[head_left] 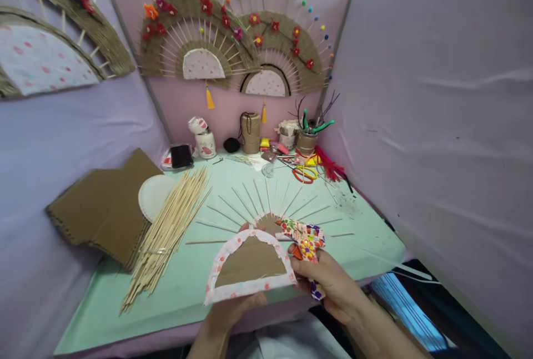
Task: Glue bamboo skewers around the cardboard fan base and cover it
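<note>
My left hand supports a half-round cardboard piece from underneath, its fingertips showing at the upper edge. The piece is edged with folded-over pink-and-white patterned fabric, and its bare brown side faces up. In my right hand is a glue gun covered in a bright flower pattern, its tip pointing left, just above the piece. Those right fingers are close to the piece's right corner; I cannot tell whether they touch it. Behind lies a cardboard half-circle with thin sticks fanning outward, partly hidden by the held piece.
A bundle of wooden skewers, a white disc and folded cardboard lie at left. Scissors, a twine spool and a tool pot are at the back. Decorated fans hang on the partition.
</note>
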The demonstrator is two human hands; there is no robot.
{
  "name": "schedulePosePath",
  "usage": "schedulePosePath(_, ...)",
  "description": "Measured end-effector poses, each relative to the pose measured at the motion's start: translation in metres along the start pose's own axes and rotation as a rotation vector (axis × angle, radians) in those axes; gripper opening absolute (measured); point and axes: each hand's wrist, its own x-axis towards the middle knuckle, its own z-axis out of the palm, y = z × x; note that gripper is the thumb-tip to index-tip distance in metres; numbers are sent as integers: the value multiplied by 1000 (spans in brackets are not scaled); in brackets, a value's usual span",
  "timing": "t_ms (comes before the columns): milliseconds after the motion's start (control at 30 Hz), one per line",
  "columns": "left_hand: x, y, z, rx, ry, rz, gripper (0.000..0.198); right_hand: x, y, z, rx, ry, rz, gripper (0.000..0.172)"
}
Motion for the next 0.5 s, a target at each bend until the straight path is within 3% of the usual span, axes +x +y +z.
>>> schedulePosePath(133,-2,-6,-12,82,33,-24,76,1,-2,-4,-102,21,-71,28)
schedulePosePath(233,0,-14,-22,111,40,-41,77,4,-13,-23,-182,40,-135,29)
schedulePosePath(367,2,-25,-27,71,78,-54,83,2,-49,-66,-397,74,-202,35)
schedulePosePath(433,2,-29,-26,62,84,-88,84,-4,-72,-87,-680,162,-287,42)
schedulePosePath(500,1,-31,-25,61,82,-129,82,-13,-93,-102,-801,249,-354,44)
